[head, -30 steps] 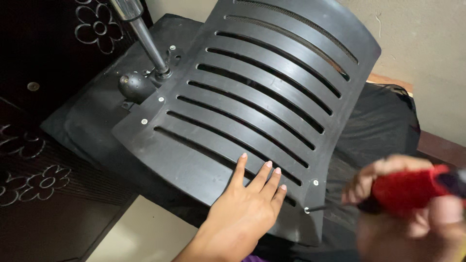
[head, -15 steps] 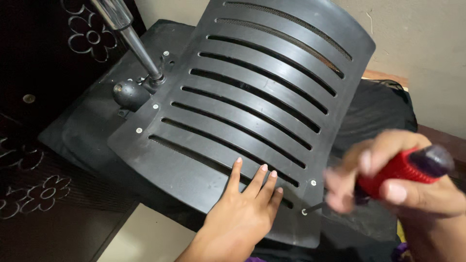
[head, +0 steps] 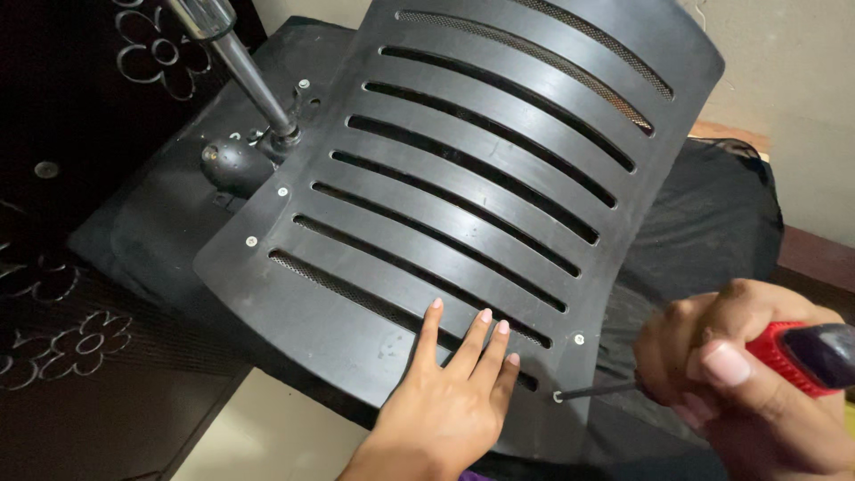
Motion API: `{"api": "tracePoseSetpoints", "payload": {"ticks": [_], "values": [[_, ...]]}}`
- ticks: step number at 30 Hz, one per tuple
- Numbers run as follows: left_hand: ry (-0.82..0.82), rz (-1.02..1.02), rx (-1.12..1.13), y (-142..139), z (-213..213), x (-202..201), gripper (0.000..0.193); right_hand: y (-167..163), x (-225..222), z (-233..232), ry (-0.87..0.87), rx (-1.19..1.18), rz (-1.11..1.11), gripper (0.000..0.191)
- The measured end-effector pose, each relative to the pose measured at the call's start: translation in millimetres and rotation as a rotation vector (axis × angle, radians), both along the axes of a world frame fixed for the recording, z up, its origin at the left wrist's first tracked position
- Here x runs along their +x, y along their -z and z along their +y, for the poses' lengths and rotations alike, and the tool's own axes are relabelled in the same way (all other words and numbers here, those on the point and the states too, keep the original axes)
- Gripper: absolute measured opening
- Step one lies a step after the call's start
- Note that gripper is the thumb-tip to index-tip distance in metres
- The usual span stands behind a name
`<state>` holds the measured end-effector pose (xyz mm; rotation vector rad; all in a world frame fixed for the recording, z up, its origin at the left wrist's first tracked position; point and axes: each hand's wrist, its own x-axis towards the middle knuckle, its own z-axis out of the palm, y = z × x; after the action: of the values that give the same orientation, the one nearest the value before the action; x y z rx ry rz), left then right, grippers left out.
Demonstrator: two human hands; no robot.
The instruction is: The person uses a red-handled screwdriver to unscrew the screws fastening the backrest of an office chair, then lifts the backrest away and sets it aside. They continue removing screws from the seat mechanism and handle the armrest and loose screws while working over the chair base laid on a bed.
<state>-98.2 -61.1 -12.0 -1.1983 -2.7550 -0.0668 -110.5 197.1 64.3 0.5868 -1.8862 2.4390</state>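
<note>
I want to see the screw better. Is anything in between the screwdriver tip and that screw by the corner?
Nothing visible. The screwdriver in the right hand already has its tip at the corner screw. The left hand lies flat on the slatted chair back, beside it.

Right hand (head: 748,383): cut off by the right and bottom edges; the wrist is out of view, and the near fingers are blurred.
Screwdriver (head: 802,356): the handle's end runs past the right edge; most of the shaft is hidden inside the right hand's fingers; the tip at the screw (head: 557,396) is too small to tell its shape.
Left hand (head: 450,401): the forearm is cut off at the bottom edge; the thumb is hidden below the palm.
Chair back (head: 463,196): the top runs past the upper edge; the strip under the left hand is covered.
Metal post (head: 236,62): cut off above, at the top edge.
Chair seat (head: 704,223): mostly hidden behind the chair back.
</note>
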Motion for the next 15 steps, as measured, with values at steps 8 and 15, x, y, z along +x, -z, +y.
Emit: {"api": "tracePoseSetpoints", "payload": {"ticks": [8,15], "values": [[-0.002,0.019,0.019,10,0,-1,0.049,6,11,-10,0.225,-0.055,-0.023,0.019],[-0.006,-0.048,-0.033,7,2,-3,0.055,-2,19,-47,0.825,0.258,-0.090,0.016]]}}
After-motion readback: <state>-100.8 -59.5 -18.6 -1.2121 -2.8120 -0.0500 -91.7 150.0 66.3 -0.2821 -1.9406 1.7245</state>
